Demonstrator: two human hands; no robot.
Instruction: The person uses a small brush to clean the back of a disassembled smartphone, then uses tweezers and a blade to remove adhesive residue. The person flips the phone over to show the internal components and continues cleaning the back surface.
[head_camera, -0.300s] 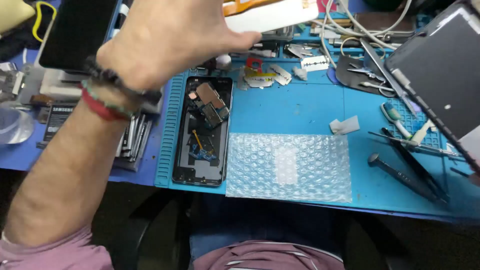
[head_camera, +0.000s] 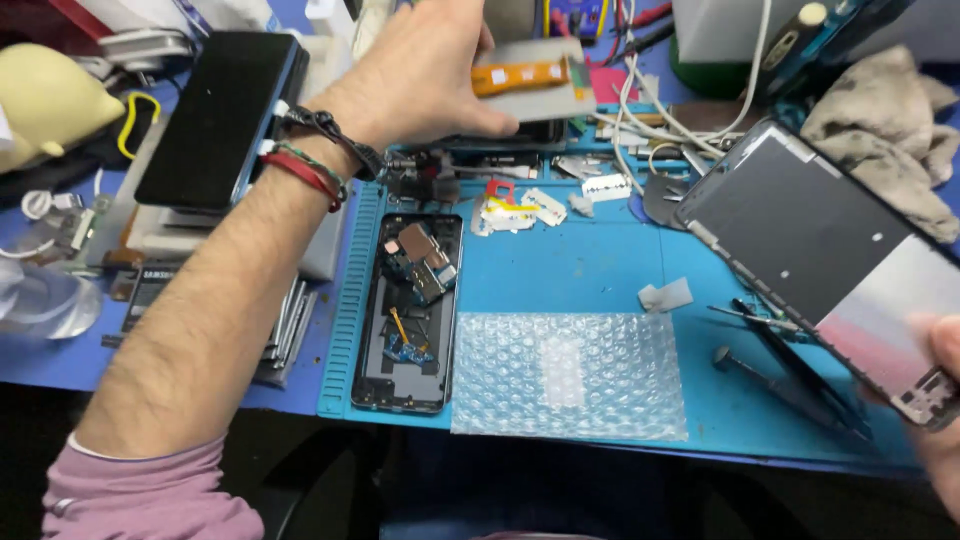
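Note:
My left hand (head_camera: 425, 75) reaches to the far side of the bench and grips a flat grey panel with an orange flex strip (head_camera: 535, 80), held above the blue mat (head_camera: 590, 265). My right hand (head_camera: 945, 400) shows only at the right edge, holding a large dark display panel (head_camera: 810, 235) by its lower corner, tilted over the mat. An opened phone body (head_camera: 410, 310) with bare circuit parts lies on the mat between the hands. Next to it lies a sheet of bubble wrap (head_camera: 568, 375).
A black screwdriver (head_camera: 770, 385) and tweezers (head_camera: 760, 320) lie under the display panel. Small parts and a red-yellow piece (head_camera: 505, 205) are scattered at the mat's far side. A dark phone (head_camera: 215, 115) rests on a stand at left; cables (head_camera: 650, 100) and a grey cloth (head_camera: 890, 130) are behind.
My left hand has drawn the grey panel with the orange strip slightly nearer and lower. The display panel in my right hand stays tilted at the right.

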